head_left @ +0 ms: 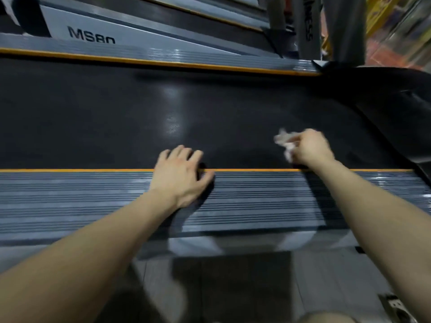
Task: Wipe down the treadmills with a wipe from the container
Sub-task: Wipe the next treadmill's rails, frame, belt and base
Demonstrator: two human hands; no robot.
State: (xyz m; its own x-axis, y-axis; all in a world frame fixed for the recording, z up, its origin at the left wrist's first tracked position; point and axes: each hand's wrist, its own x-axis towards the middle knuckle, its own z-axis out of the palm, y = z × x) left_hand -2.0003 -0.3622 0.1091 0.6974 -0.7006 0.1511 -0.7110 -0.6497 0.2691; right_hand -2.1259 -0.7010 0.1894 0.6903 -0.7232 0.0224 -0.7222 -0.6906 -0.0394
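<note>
On the near side of the treadmill, across its grey ribbed side rail, I see the left hand lying flat, palm down on the ribs. Its fingers are spread and straight, and it holds nothing. The fingertips reach over the thin orange strip onto the edge of the black textured running belt.

Well apart from it, further along the deck, the right hand is out over the belt. Its fingers are curled tight round a crumpled white wipe. The wipe bunches out of the fist on the side towards the left hand. It sits low against the belt, but that spot is blurred and I cannot tell whether it touches the surface. Both forearms are bare and cross the near rail.

Beyond the belt runs the far grey ribbed rail, edged with its own orange line. Behind that lies a second grey treadmill frame lettered "MS80". At the right end of the belt a glossy black motor hood rises, with grey upright posts standing beside it. Below the near rail I can see grey floor tiles.
</note>
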